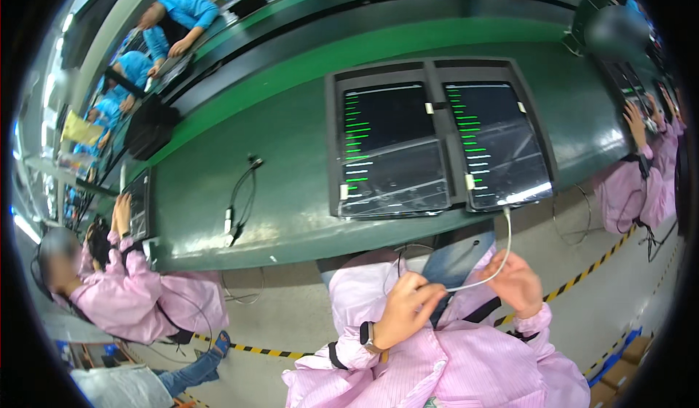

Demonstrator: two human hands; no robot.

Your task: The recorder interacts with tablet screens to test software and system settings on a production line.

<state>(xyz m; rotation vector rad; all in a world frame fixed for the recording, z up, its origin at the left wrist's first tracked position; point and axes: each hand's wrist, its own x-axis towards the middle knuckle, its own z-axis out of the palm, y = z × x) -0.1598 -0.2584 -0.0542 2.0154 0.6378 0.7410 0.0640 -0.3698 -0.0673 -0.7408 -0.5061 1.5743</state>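
Note:
A white cable (507, 237) runs from the lower edge of the right tablet (502, 139) down to my hands, in front of the table edge. My left hand (406, 312), with a watch on its wrist, pinches the cable near its lower end. Beside the cable's curve is my right hand (518, 286), its fingers bent and the cable passing at the fingertips. The left tablet (393, 146) lies next to the right one. Both screens are lit, with green and white lines on black, and small pale tabs sit at their edges.
A dark grey two-part tray (333, 135) holds the tablets on the green table (291, 182). Left of it lies a black cable (234, 197) with a white connector. Co-workers in pink sit on both sides; others in blue work across the bench. Striped floor tape (582, 280) runs behind.

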